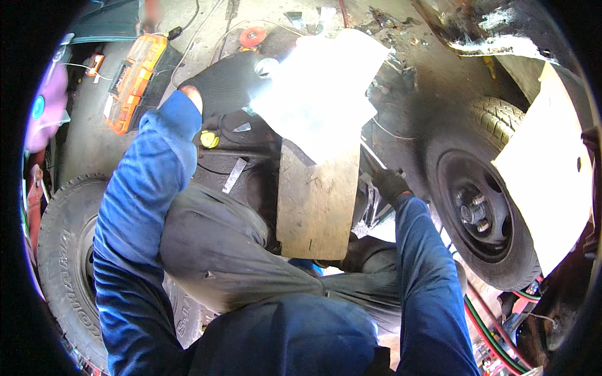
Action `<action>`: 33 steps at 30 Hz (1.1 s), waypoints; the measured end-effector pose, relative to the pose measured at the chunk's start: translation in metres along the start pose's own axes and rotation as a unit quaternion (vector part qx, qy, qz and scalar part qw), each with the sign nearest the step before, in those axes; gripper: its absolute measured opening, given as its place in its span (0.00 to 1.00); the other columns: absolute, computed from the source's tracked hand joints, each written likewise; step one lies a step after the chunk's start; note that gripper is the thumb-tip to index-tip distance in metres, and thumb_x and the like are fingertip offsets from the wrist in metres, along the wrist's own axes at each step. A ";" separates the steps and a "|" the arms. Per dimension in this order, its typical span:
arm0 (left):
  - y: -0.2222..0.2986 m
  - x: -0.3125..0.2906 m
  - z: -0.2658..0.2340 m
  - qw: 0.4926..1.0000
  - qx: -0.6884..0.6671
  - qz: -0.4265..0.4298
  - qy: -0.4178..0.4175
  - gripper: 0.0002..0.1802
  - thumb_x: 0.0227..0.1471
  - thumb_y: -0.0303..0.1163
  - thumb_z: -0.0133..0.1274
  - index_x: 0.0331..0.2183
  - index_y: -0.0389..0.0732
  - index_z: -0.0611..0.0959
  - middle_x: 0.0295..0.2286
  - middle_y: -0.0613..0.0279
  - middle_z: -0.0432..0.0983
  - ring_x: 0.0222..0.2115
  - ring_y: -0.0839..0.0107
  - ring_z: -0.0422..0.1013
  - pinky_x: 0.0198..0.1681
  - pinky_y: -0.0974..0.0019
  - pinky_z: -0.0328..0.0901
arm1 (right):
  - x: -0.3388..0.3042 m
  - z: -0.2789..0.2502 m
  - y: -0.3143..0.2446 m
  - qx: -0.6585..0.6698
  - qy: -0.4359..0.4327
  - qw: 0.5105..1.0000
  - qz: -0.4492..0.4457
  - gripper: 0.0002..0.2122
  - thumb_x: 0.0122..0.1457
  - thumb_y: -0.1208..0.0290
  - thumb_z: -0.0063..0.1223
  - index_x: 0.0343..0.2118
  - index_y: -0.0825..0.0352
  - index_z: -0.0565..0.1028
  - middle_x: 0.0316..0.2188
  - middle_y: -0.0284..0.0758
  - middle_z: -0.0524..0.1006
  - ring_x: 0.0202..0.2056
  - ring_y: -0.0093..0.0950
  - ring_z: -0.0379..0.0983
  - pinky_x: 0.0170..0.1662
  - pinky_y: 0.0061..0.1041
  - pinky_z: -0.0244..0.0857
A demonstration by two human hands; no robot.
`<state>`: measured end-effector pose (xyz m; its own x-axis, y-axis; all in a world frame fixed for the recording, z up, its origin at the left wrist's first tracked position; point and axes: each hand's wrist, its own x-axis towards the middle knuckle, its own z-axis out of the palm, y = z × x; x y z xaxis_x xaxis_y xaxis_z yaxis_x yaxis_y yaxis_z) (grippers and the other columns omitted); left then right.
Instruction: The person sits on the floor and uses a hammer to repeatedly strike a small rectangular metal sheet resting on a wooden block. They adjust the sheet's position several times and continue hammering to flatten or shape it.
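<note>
My left hand (227,83), in a dark knit glove, is at the left edge of a bright white sheet (326,88). Glare washes out its fingertips, so its grip cannot be made out. The sheet is overexposed and its material is unclear; it lies over the far end of a worn wooden board (318,207) in front of my knees. To the right of the board, my right hand (390,185), also dark-gloved, is closed around the near end of a thin metal rod (372,152). The rod's full shape is partly hidden.
An orange-and-black toolbox (135,84) stands at the far left. Tyres flank me: one at left (66,250), one on a steel wheel (480,203) at right. A pale panel (552,169) leans beyond the right wheel. Red and green hoses (492,335) run at lower right.
</note>
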<state>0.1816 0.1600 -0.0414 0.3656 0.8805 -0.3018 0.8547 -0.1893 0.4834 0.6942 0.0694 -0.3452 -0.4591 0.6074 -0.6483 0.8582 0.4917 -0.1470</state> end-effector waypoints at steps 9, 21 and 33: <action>0.032 -0.004 0.004 0.983 -0.006 -0.072 0.166 0.21 0.68 0.40 0.56 0.56 0.39 0.84 0.46 0.45 0.86 0.48 0.47 0.82 0.53 0.52 0.75 | -0.057 -0.196 -0.020 0.428 0.238 0.867 0.089 0.10 0.69 0.68 0.61 0.46 0.68 0.84 0.37 0.35 0.87 0.38 0.26 0.80 0.46 0.30 0.74; 0.125 -0.033 0.038 0.918 -0.360 0.049 0.158 0.21 0.72 0.38 0.57 0.59 0.36 0.80 0.42 0.53 0.86 0.38 0.65 0.85 0.43 0.64 0.80 | -0.089 -0.322 -0.152 0.518 0.352 0.755 -0.194 0.16 0.67 0.64 0.68 0.50 0.71 0.86 0.31 0.35 0.85 0.30 0.19 0.79 0.36 0.24 0.76; 0.073 0.000 0.076 0.752 -0.625 -0.189 0.090 0.22 0.72 0.43 0.54 0.54 0.34 0.82 0.38 0.49 0.86 0.32 0.61 0.84 0.34 0.62 0.80 | -0.085 -0.275 -0.152 0.465 0.192 0.864 -0.024 0.13 0.67 0.64 0.65 0.43 0.72 0.86 0.37 0.45 0.88 0.38 0.36 0.87 0.46 0.35 0.78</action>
<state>0.2721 0.1132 -0.0687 0.0311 0.8349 -0.5495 -0.1693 0.5462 0.8203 0.5394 0.1144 -0.0620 -0.3889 0.8502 -0.3548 0.5676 -0.0822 -0.8192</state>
